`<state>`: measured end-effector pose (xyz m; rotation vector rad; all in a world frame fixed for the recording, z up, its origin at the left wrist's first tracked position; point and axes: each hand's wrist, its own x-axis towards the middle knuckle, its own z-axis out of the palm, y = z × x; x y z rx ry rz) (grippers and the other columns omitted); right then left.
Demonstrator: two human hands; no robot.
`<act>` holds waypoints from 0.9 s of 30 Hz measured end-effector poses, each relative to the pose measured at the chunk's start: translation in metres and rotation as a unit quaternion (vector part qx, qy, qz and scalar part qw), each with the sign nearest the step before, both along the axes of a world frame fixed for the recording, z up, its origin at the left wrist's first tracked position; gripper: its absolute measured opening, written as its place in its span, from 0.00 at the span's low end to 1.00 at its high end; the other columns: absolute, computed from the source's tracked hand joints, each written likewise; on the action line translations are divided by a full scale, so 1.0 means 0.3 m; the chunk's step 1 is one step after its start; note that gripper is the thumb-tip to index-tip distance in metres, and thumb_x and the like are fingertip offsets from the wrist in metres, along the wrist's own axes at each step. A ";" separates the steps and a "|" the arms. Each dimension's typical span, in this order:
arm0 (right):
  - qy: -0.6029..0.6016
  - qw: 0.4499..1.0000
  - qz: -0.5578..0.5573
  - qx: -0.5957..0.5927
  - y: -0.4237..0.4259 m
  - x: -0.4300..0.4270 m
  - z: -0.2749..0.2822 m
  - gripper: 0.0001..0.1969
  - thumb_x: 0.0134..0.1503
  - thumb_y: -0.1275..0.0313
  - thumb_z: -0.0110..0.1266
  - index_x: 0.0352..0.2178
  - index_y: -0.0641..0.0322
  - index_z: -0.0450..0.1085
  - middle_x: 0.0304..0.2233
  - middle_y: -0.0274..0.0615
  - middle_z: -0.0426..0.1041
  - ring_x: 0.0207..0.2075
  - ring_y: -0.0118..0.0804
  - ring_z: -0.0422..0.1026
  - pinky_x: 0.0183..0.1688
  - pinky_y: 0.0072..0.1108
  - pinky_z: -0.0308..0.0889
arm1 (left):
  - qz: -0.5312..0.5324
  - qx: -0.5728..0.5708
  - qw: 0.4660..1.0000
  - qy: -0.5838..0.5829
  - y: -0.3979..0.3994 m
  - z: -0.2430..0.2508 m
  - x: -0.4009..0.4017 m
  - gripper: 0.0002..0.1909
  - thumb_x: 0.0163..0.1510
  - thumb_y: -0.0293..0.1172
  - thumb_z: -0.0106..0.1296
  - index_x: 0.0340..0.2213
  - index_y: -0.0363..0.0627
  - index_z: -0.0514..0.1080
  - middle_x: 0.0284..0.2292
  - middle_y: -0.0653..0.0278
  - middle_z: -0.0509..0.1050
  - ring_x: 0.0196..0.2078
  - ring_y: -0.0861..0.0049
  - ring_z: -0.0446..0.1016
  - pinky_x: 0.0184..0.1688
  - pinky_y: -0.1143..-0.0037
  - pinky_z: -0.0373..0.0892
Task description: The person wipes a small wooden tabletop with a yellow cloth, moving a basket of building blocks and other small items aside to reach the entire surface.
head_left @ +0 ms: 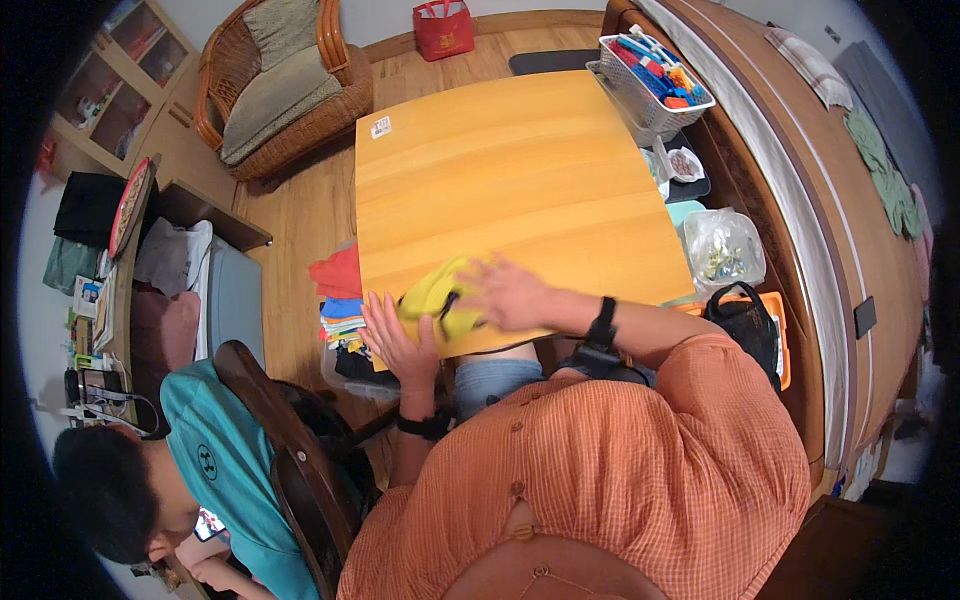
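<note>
A yellow cloth item (435, 289) with dark markings lies bunched near the front left of the wooden table (510, 180). My left hand (400, 337) rests upright at its left side, fingers extended, at the table's edge. Over its right part is my right hand (506, 292), blurred, with the fingers spread; whether it presses on the cloth cannot be told. Beside the table's left edge, a clear plastic bin (356, 382) holds a stack of folded clothes (343, 319), with a red cloth (335, 271) on top towards the back.
A person in a teal shirt (225, 457) sits close at my left on a dark chair. Along the right side stand a white basket of toy blocks (652, 82), a clear plastic container (724, 251) and a black mesh bag (750, 330). A wicker armchair (281, 90) is beyond the table.
</note>
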<state>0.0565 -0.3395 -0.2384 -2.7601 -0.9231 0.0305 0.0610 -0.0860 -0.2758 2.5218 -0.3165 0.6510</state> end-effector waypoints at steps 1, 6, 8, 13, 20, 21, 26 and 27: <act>-0.003 0.999 -0.042 -0.032 -0.089 0.004 0.041 0.24 0.62 0.53 0.49 0.59 0.42 0.70 0.66 0.50 0.61 0.65 0.55 0.60 0.64 0.48 0.56 | -0.001 -0.002 1.000 0.000 0.004 -0.001 0.000 0.37 0.60 0.50 0.53 0.63 0.39 0.60 0.67 0.46 0.56 0.71 0.46 0.49 0.70 0.46 0.38; -0.113 0.894 -0.430 -0.056 -0.647 0.032 -0.113 0.26 0.65 0.52 0.46 0.62 0.41 0.65 0.65 0.54 0.62 0.65 0.60 0.60 0.62 0.49 0.59 | -0.035 -0.005 0.999 0.014 -0.008 0.018 0.000 0.36 0.60 0.48 0.54 0.63 0.39 0.61 0.67 0.48 0.58 0.70 0.48 0.51 0.70 0.48 0.37; -0.054 0.853 -0.517 -0.046 -0.710 0.043 -0.104 0.27 0.66 0.51 0.43 0.64 0.39 0.62 0.68 0.55 0.56 0.68 0.63 0.53 0.65 0.55 0.53 | -0.037 0.002 0.999 0.009 -0.014 0.018 -0.003 0.36 0.60 0.48 0.54 0.62 0.39 0.61 0.67 0.49 0.58 0.71 0.48 0.51 0.70 0.48 0.37; -0.035 0.892 -0.444 -0.074 -0.372 0.127 -0.043 0.29 0.67 0.51 0.39 0.65 0.47 0.62 0.67 0.59 0.56 0.67 0.68 0.54 0.65 0.56 0.51 | -0.029 0.009 0.999 -0.020 -0.005 0.003 -0.005 0.37 0.59 0.49 0.54 0.62 0.40 0.61 0.67 0.50 0.57 0.71 0.49 0.50 0.70 0.49 0.37; -0.014 0.996 -0.081 0.021 0.277 0.050 -0.051 0.25 0.64 0.51 0.45 0.60 0.41 0.69 0.68 0.52 0.58 0.69 0.60 0.52 0.68 0.54 0.48 | -0.035 -0.023 0.998 -0.039 0.005 -0.007 -0.013 0.35 0.62 0.49 0.49 0.63 0.40 0.60 0.67 0.51 0.57 0.72 0.51 0.49 0.70 0.48 0.37; -0.013 0.996 -0.084 0.020 0.284 0.018 -0.056 0.25 0.64 0.51 0.45 0.60 0.41 0.69 0.68 0.52 0.58 0.69 0.60 0.52 0.68 0.54 0.48 | -0.041 -0.035 0.998 -0.042 0.014 -0.010 -0.012 0.34 0.62 0.48 0.48 0.63 0.40 0.60 0.67 0.51 0.57 0.72 0.51 0.49 0.70 0.48 0.37; 0.016 0.998 -0.023 0.057 0.090 -0.120 -0.028 0.25 0.61 0.57 0.53 0.60 0.38 0.69 0.68 0.47 0.57 0.69 0.57 0.53 0.68 0.52 0.49 | -0.028 -0.033 0.999 -0.007 0.017 -0.022 -0.009 0.33 0.62 0.48 0.49 0.62 0.43 0.63 0.67 0.51 0.58 0.71 0.50 0.51 0.70 0.47 0.38; 0.028 0.997 -0.055 0.046 0.004 -0.164 -0.025 0.25 0.60 0.57 0.54 0.60 0.37 0.69 0.68 0.47 0.57 0.69 0.57 0.54 0.68 0.52 0.49 | -0.037 -0.035 0.999 -0.003 0.005 -0.019 -0.001 0.33 0.62 0.48 0.49 0.62 0.43 0.63 0.67 0.51 0.58 0.71 0.50 0.51 0.70 0.47 0.38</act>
